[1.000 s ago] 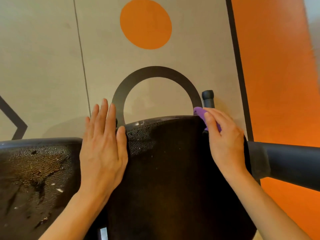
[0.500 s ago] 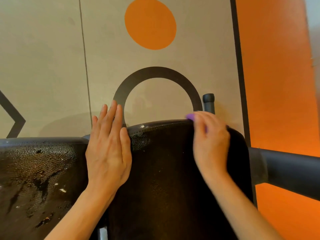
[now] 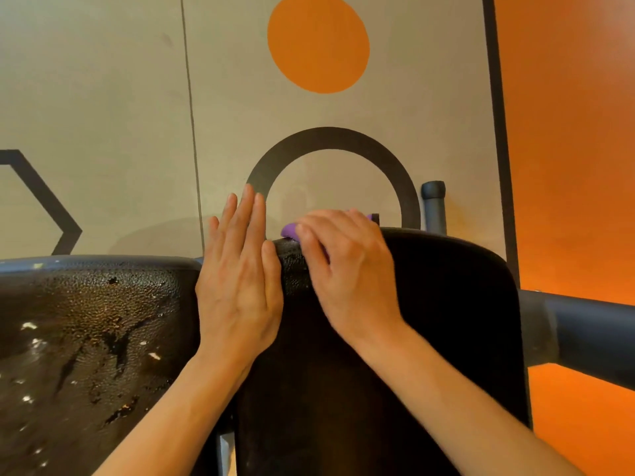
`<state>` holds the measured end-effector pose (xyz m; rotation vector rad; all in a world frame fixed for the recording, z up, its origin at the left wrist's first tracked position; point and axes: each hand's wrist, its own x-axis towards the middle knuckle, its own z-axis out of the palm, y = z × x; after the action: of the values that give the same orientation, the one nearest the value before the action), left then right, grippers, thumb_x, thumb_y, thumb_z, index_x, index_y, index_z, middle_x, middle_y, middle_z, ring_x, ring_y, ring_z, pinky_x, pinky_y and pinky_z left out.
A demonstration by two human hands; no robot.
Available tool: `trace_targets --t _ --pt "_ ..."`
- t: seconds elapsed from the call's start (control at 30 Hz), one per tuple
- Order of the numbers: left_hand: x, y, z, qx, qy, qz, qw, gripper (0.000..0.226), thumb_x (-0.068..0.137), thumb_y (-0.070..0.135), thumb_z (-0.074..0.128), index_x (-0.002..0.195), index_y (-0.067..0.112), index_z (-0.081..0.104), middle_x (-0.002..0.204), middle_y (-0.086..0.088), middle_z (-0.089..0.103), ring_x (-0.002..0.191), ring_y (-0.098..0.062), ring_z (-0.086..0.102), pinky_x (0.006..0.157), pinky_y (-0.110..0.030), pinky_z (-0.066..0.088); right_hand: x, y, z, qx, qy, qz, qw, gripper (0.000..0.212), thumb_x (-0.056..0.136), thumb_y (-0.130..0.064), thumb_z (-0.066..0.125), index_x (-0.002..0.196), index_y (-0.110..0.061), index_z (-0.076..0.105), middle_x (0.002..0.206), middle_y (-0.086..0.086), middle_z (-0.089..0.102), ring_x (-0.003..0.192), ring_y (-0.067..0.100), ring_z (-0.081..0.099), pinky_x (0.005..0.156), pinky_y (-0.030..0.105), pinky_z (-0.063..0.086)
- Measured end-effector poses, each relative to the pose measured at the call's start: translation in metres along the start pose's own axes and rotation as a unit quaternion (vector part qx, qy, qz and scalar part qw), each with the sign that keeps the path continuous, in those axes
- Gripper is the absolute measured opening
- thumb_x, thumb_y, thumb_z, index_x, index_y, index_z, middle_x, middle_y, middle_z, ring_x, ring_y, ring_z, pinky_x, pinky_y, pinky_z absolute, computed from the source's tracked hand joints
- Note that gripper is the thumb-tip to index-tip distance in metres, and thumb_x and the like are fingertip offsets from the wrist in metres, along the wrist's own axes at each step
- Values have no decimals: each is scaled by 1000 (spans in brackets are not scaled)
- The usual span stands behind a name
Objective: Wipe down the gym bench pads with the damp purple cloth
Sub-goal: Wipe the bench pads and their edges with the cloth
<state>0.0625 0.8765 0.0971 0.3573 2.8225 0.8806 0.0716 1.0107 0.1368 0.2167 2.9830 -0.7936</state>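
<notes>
We pressed our right hand (image 3: pixel 347 269) down on the purple cloth (image 3: pixel 290 230) at the top edge of the right bench pad (image 3: pixel 446 304). Our fingers were curled over the cloth, so only a small purple bit showed. Our left hand (image 3: pixel 237 283) lay flat with its fingers straight and open, resting where the two pads meet. The right pad looked dark and smooth, so we think much of it was wiped. The left bench pad (image 3: pixel 86 331) looked cracked and had white specks on it. We think that one was not cleaned yet.
</notes>
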Motion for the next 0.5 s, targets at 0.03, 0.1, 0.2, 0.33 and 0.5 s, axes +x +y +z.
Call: trace_targets --t 0.03,0.1,0.2,0.33,0.5 --pt "1 1 0 -2 3 1 1000 54 104 28 20 151 5 32 160 -8 26 152 -20 17 124 -45 15 2 9 -6 -2 -24 -29 999 30 100 -36 39 107 -26 67 107 -11 67 101 7 57 94 28 42" --pt "2 4 -1 -9 7 -9 1000 54 104 28 21 151 4 33 160 -8 26 151 -20 17 125 -39 10 -4 50 -26 17 -47 14 999 34 99 -42 35 115 -31 63 115 -15 63 109 5 54 94 23 41" --pt "1 5 -7 -6 -18 -7 1000 55 104 30 20 154 8 23 164 -6 15 153 -16 6 125 -33 -1 -30 90 -47 52 67 199 976 31 100 -34 39 117 -28 64 117 -13 62 114 -1 52 100 23 43" --pt "-3 2 -26 3 -28 30 999 55 104 25 25 156 8 16 165 -6 7 154 -18 1 125 -31 -2 -27 11 6 55 131 157 977 31 100 -24 44 125 -17 60 128 -8 58 125 -4 44 116 34 28" --pt "-7 -23 -61 95 -26 30 995 56 104 29 22 155 6 16 165 -10 9 154 -22 0 125 -32 -4 -39 24 11 17 67 -14 997 40 99 -25 46 136 -10 49 142 5 49 138 18 38 118 40 25"
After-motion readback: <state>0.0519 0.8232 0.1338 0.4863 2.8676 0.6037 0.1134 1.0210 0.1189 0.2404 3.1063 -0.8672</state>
